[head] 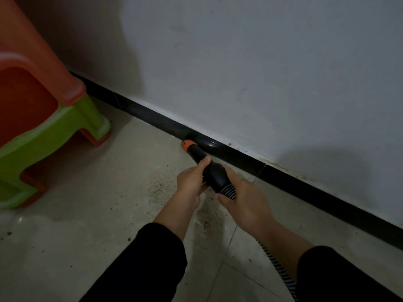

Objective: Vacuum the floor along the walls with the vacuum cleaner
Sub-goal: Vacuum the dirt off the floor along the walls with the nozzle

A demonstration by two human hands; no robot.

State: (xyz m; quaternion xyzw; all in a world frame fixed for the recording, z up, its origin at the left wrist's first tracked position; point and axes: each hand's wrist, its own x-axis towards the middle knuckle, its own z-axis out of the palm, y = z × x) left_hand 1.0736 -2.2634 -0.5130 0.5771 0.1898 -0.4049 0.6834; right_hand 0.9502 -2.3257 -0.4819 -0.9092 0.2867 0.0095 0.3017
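Note:
A black vacuum nozzle [209, 168] with an orange tip [188, 145] points down at the floor, its tip right against the black skirting board [239, 159] below the white wall [261, 73]. My left hand [192, 182] grips the nozzle from the left, thumb along its top. My right hand [244, 199] holds the rear end where the ribbed striped hose [274, 264] begins. The hose runs back under my right forearm. Dark crumbs and dust [159, 190] lie scattered on the beige tiled floor just left of and beneath my hands.
A stack of plastic stools, orange over green [54, 118], stands on the floor at the left, close to the wall. The skirting board runs diagonally from upper left to lower right. Bare tile [87, 247] stretches in front of the stools.

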